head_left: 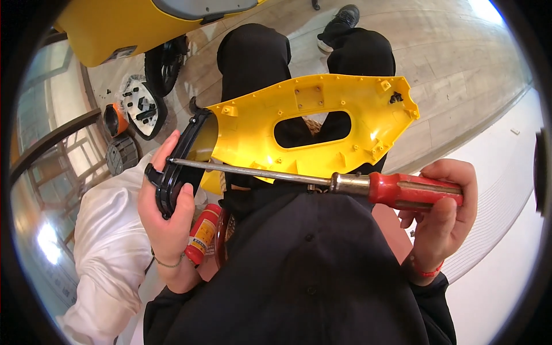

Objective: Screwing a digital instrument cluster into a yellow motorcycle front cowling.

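Observation:
A yellow plastic shell (241,129) with an oval opening lies across my thighs, its inner side up. My left hand (167,218) grips a black plastic trim (185,146) at the shell's left end. My right hand (447,213) holds the red handle of a screwdriver (397,191), whose long metal shaft runs level to the left, with its tip at the black trim. A few small black parts (395,98) sit at the shell's right end.
A larger yellow body (98,31) with a wheel (164,69) stands at upper left. A padded tray of small parts (142,112), an orange item (114,119) and a grey round case (121,158) are on the floor. A red cylinder (204,233) and white cloth (106,236) are lower left.

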`<action>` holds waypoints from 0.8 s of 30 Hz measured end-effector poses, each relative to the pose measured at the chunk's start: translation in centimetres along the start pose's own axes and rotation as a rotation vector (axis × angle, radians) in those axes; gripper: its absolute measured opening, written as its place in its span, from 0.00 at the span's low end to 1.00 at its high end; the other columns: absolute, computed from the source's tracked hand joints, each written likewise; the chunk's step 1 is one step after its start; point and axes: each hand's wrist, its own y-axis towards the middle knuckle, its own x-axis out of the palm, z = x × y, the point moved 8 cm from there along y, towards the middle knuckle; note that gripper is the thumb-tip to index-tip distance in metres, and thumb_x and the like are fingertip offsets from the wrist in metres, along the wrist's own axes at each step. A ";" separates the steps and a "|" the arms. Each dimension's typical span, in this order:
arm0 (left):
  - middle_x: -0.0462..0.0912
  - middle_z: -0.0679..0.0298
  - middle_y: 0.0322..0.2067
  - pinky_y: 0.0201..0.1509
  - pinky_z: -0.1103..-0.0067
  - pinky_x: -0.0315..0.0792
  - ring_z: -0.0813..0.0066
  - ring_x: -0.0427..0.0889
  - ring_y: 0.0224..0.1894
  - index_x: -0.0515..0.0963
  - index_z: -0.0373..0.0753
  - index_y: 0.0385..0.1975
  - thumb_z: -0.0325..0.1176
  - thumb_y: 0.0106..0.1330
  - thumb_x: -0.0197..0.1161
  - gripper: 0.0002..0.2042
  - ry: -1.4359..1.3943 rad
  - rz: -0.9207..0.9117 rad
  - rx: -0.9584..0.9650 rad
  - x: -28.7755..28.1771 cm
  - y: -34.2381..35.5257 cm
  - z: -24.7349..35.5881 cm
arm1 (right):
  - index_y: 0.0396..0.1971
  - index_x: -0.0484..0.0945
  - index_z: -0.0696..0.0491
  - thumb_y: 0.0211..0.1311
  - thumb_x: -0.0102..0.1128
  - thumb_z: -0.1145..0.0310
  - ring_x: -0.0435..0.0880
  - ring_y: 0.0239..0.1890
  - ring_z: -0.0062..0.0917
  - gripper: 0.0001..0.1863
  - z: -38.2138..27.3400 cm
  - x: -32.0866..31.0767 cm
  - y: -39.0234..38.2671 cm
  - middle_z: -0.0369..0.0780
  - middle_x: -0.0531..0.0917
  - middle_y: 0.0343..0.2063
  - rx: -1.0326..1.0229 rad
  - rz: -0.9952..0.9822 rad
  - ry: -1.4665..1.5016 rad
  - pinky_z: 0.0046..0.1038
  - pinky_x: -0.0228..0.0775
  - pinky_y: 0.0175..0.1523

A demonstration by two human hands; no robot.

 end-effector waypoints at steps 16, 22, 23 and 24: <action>0.71 0.54 0.57 0.62 0.80 0.60 0.74 0.71 0.56 0.65 0.23 0.58 0.22 0.54 0.48 0.27 -0.126 0.110 0.003 -0.8 0.1 0.9 | 0.44 0.66 0.59 0.51 0.68 0.71 0.80 0.33 0.24 0.23 0.2 1.0 -0.1 0.44 0.76 0.38 -0.085 -0.205 -0.103 0.19 0.70 0.43; 0.70 0.53 0.58 0.62 0.80 0.60 0.73 0.71 0.57 0.64 0.23 0.57 0.22 0.54 0.50 0.27 -0.264 0.052 -0.042 0.8 0.3 0.8 | 0.43 0.66 0.57 0.47 0.73 0.61 0.76 0.33 0.21 0.29 -0.3 0.5 0.4 0.44 0.72 0.36 -0.031 -0.067 0.176 0.19 0.73 0.41; 0.70 0.52 0.58 0.62 0.79 0.61 0.72 0.71 0.56 0.64 0.22 0.57 0.23 0.54 0.51 0.27 -0.319 0.051 -0.064 1.1 0.3 0.8 | 0.43 0.66 0.56 0.47 0.73 0.57 0.75 0.35 0.20 0.30 0.1 0.0 0.4 0.43 0.72 0.37 0.039 -0.031 0.314 0.19 0.73 0.42; 0.70 0.52 0.58 0.62 0.79 0.61 0.72 0.71 0.56 0.64 0.22 0.57 0.23 0.54 0.51 0.27 -0.320 0.053 -0.064 1.4 0.2 0.9 | 0.43 0.66 0.56 0.48 0.73 0.53 0.74 0.37 0.19 0.31 0.7 -0.3 0.4 0.43 0.72 0.38 0.107 0.003 0.452 0.18 0.73 0.42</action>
